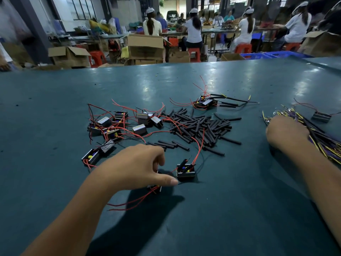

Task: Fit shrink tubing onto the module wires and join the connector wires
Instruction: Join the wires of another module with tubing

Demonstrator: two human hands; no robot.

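Fingers of left hand [140, 164] apparently grip a module [154, 188].

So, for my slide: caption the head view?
Left hand over a module; right hand on connector wires, tubing pile between.

We see from one head camera, looking forward and down, close over the green table [239, 209]

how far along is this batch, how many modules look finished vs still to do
Done: only one module at the far side carries tubing with connector wires attached. In hand: the left hand covers a module beside another part-sleeved one; the right hand reaches into the connector wire bundle. Left: the cluster of bare modules and the shrink tubing pile.
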